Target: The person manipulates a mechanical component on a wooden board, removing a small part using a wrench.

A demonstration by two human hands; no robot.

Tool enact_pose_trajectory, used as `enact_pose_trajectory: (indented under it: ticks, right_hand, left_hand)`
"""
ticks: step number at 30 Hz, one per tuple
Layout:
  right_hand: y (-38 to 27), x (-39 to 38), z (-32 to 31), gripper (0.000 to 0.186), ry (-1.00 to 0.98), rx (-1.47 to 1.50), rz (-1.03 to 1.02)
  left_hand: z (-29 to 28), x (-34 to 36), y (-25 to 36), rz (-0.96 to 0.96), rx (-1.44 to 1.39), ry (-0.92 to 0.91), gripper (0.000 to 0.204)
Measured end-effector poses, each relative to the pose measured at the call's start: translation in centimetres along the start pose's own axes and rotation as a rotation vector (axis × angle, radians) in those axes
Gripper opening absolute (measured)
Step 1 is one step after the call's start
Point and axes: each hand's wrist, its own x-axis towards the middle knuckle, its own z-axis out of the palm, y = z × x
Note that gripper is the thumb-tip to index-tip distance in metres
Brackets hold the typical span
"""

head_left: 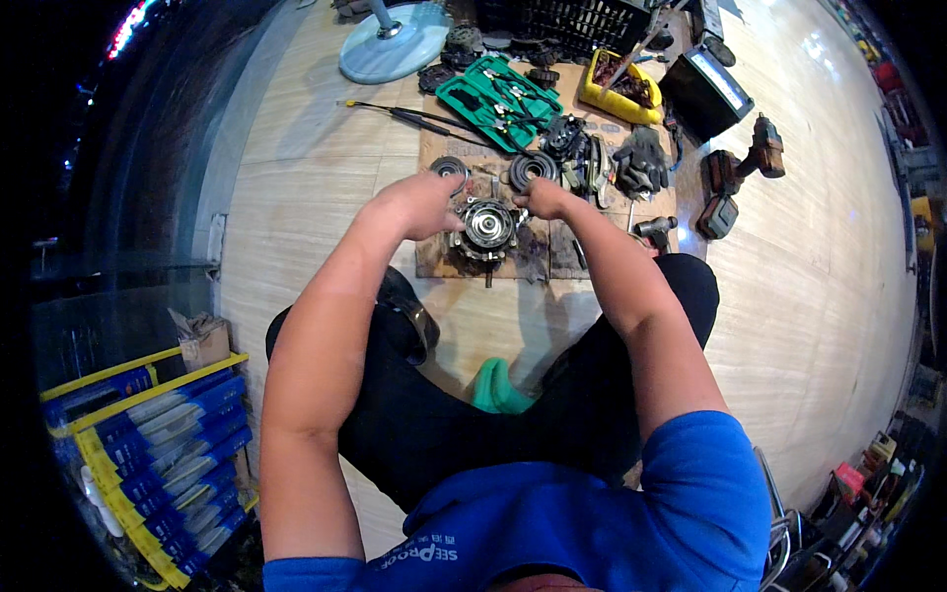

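Between the left grip (422, 205) and right grip (546, 199) sits the round metal housing (489, 225), seemingly at a parts-handling step, the left's thumb and fingers spread, the right's hold impossible to tell, while the next move likely calls for steadying the housing.

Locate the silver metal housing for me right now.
In the head view, the silver metal housing sits just above the picture's centre, on the stained brown sheet, between the left hand and the right hand.
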Motion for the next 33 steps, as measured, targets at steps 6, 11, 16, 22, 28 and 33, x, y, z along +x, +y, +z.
enact_pose_trajectory:
  ticks: [6,11,16,22,28,33]
  right_hand:
    - [-2.1,0.6,0.7,0.038,0.053,0.113,-0.047]
    - [-0.8,0.7,0.3,0.036,-0.013,0.144,0.015]
    - [-1.6,0.6,-0.4,0.028,-0.015,0.011,-0.100]
    - [-1.5,1.6,-0.3,0.026,-0.006,-0.066,-0.089]
    - [-1.7,2.2,-0.6,0.029,-0.061,-0.126,-0.072]
    - [-2.0,1.6,-0.4,0.033,-0.003,-0.039,-0.042]
  left_hand:
    - [7.0,3.9,-2.0,-0.082,0.043,-0.094,0.077]
    - [12.2,6.6,-1.1,-0.160,-0.042,0.147,0.085]
    - [17.4,6.7,0.3,-0.185,-0.208,0.416,0.106]
    - [18.3,7.4,1.9,-0.271,-0.262,0.465,0.106]
    - [19.5,8.4,1.6,-0.293,-0.322,0.590,0.111]
    - [20.0,8.8,1.6,-0.312,-0.324,0.609,0.113]
